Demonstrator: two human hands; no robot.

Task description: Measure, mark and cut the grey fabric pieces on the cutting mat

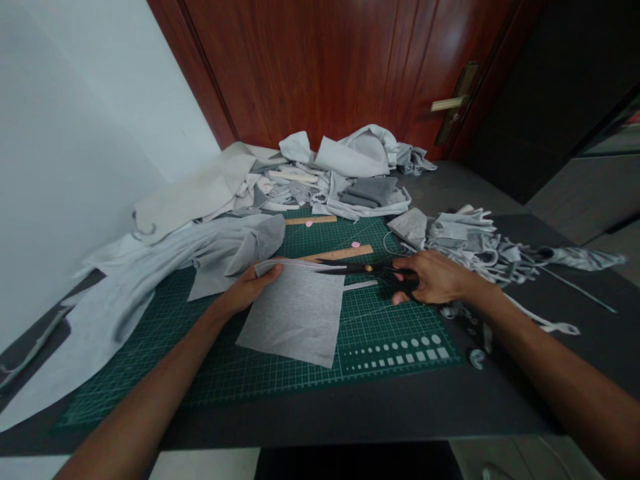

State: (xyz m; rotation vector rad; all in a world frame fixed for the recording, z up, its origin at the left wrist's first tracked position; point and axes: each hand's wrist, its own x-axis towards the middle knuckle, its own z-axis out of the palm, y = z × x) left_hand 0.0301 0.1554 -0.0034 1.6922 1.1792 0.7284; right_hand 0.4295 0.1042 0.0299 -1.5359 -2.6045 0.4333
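My left hand [254,285] pinches the upper left corner of a grey fabric piece [297,317], which hangs roughly square over the green cutting mat [215,380]. In my right hand [430,277] are black-handled scissors [369,269], fingers through the handles. Their blades are parted and lie along the fabric's top edge, near its upper right corner. A narrow pale strip [361,285] lies on the mat just below the blades. Behind the scissors rests a wooden ruler [345,253], partly hidden by the fabric.
Large grey cloth [145,267] drapes along the left. Folded fabrics [360,157] and scraps are heaped at the back, by a wooden door [325,67]. Cut scraps [465,233] pile up on the right. Two pink chalk pieces [355,245] and a second ruler [320,219] lie on the mat.
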